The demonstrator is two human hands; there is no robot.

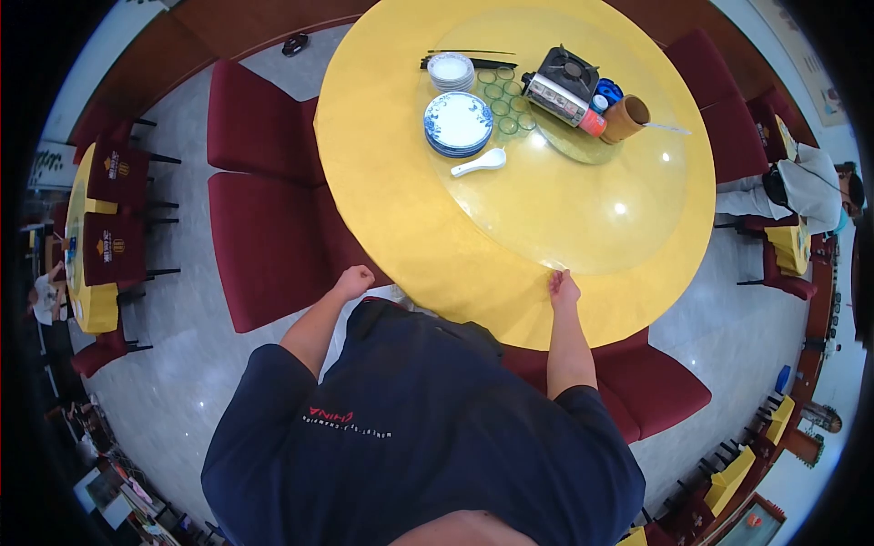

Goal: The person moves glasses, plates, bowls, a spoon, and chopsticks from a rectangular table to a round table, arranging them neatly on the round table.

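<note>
My left hand (354,281) is closed in a loose fist beside the table's near left edge, above a dark red chair seat; I see nothing in it. My right hand (564,288) is over the yellow tablecloth (391,191), its curled fingertips at the near rim of the round glass turntable (601,241). On the turntable are a stack of blue-patterned plates (458,121), a stack of small bowls (451,70), a white soup spoon (480,163), several clear glasses (512,102) and a portable gas stove (563,86).
A brown wooden or bamboo cup (625,119) stands beside the stove, near a blue item (608,92). Dark chopsticks (492,64) lie behind the bowls. Dark red chairs (259,246) surround the table. At the right, a person in white (810,191) bends near another table.
</note>
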